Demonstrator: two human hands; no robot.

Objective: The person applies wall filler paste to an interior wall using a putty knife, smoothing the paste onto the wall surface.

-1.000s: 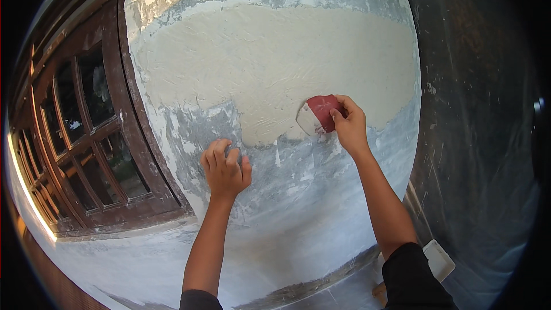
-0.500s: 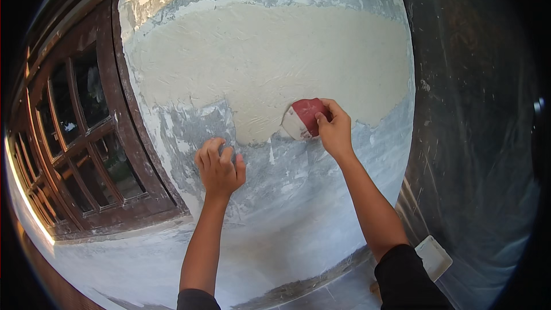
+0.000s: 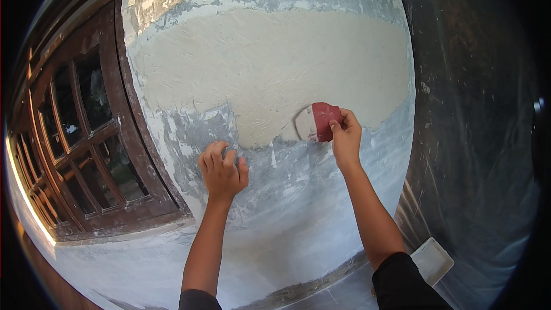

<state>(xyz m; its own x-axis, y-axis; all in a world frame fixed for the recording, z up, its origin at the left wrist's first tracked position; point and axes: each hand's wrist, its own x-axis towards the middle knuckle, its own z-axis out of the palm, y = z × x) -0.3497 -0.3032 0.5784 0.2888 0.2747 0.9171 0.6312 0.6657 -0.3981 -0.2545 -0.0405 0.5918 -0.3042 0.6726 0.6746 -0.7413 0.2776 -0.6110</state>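
A wall [image 3: 275,178] stands before me, its grey surface patchy with old white. A broad band of cream-coloured putty [image 3: 258,57] covers its upper middle. My right hand [image 3: 347,140] pinches a red putty spreader [image 3: 326,120] by its right edge. The spreader's left part is smeared with putty, and its left edge lies at the lower border of the band. Lower left, my left hand [image 3: 222,172] is at the bare grey part of the wall, fingers bent and apart. Nothing shows in it.
On the left is a brown wooden window [image 3: 94,132] with glass panes. A dark sheet [image 3: 470,109], seemingly plastic, hangs along the right side. Below right, beside my right sleeve, sits a white rectangular tray [image 3: 433,261].
My right hand and the spreader have moved a little to the right and slightly down, and the spreader has turned more upright. The left hand stays at about the same spot on the wall.
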